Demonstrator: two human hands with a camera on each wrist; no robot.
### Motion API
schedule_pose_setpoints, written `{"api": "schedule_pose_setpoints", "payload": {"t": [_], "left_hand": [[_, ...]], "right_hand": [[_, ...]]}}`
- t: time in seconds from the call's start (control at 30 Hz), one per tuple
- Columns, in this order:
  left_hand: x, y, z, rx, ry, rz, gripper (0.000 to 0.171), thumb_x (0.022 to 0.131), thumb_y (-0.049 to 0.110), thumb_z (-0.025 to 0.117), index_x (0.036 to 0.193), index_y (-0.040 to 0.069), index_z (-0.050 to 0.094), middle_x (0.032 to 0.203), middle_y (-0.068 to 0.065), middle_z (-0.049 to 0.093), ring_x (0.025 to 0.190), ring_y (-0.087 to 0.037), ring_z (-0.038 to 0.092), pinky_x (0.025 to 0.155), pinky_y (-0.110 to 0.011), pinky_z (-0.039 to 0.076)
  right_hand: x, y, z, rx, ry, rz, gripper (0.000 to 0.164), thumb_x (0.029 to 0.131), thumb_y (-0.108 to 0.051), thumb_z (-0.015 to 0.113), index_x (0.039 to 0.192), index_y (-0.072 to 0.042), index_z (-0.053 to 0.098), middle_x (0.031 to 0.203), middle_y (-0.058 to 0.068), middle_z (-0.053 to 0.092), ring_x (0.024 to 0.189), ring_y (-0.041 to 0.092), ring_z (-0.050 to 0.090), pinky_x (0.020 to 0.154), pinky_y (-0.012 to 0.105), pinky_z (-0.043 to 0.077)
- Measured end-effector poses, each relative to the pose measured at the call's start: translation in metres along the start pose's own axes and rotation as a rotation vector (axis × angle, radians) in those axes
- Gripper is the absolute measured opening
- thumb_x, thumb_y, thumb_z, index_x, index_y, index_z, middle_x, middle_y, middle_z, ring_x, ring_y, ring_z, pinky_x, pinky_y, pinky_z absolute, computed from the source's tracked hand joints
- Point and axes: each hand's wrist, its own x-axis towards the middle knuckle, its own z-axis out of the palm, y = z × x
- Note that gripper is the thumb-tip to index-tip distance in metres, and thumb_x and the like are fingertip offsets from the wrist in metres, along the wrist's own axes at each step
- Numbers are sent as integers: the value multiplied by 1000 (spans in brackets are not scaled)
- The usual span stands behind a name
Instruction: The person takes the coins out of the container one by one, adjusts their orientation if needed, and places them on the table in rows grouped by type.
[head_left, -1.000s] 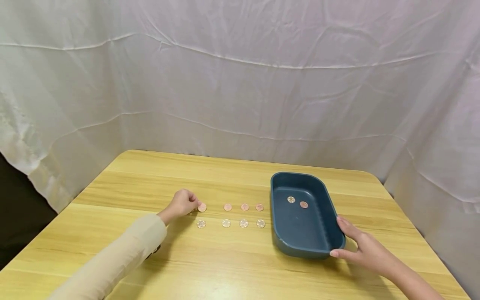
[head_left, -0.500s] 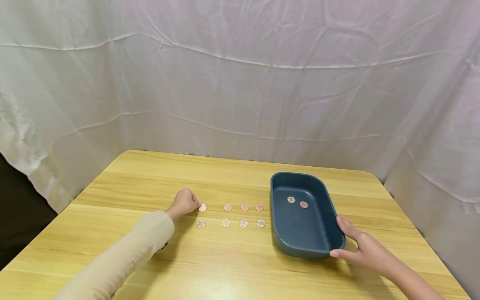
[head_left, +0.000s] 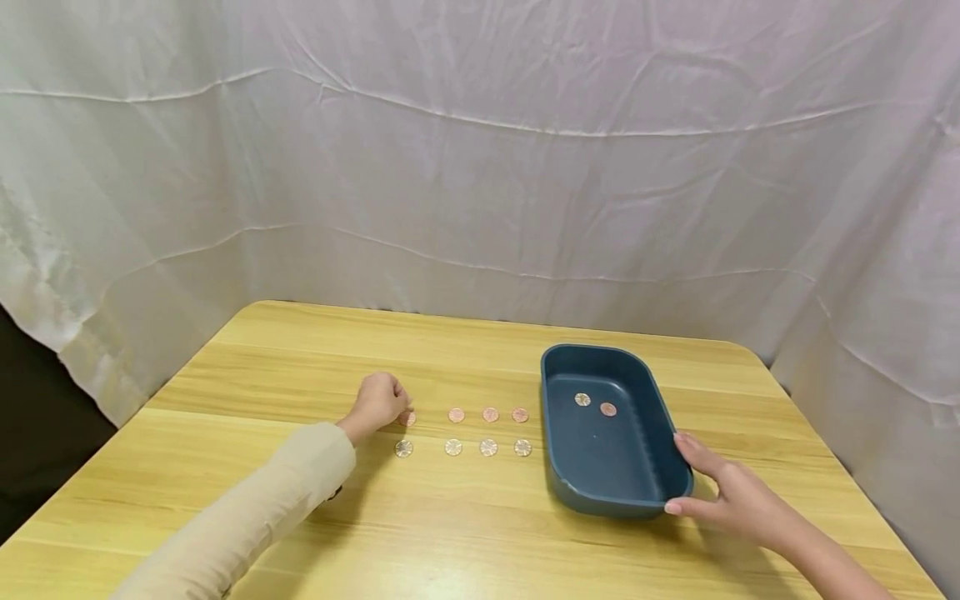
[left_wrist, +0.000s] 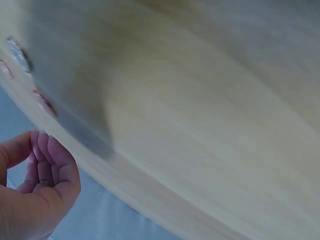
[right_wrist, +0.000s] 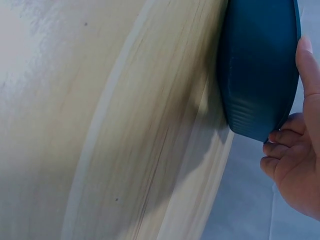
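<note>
Coins (head_left: 491, 415) between left and right hands (head_left: 380, 403) (head_left: 723, 487)

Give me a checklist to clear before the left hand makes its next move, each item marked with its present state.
1. Right hand on the blue bin: ok, it grips the near right corner.
2. Room in the bin: ok, most of its floor is bare around two coins.
3. Left hand at the far row's leftmost copper coin: ok, it is right beside it.
4. That coin pinched: not ok, the left wrist view shows the nearest copper coin apart from the hand.
5. Bin flat on the table: cannot tell, its underside is hidden.
</note>
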Motion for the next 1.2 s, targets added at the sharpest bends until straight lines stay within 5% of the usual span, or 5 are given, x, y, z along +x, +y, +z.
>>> {"api": "schedule_pose_setpoints", "payload": {"t": [0.1,0.27,0.57,0.77,1.2], "left_hand": [[0,10,3,-28,-5,6,16,87,2,59,71,-3,62,70,-13,65,53,-16,63,47,-18,44],[0,32,13,-61,-8,47,12,88,6,61,81,-3,65,70,-14,64,48,-9,47,48,-18,42],[3,82,44,-205,-52,275,10,88,8,62,84,-1,65,79,-15,66,58,-10,50,51,-17,41],[7,113,67,-219,-37,391,10,87,11,64,82,2,67,76,-9,66,60,-6,48,55,-15,41],[13,154,92,-268,-33,403,10,88,12,63,86,3,67,79,-8,66,64,-8,47,56,-14,40]], "right_hand": [[0,1,0,-4,0,-1,85,72,-38,75,136,7,40,137,29,42,118,43,45,84,10,43],[1,1,0,-17,5,-6,85,72,-38,75,136,7,40,137,29,42,117,44,46,84,15,46],[0,1,-1,-1,10,-8,85,72,-38,75,136,6,40,137,29,42,120,42,44,86,8,41],[0,0,-1,-3,10,-7,86,72,-39,75,136,6,40,137,29,42,119,45,45,87,15,45],[-1,-1,-2,15,-1,9,87,72,-40,74,136,7,39,138,28,41,120,44,45,87,18,47]]}}
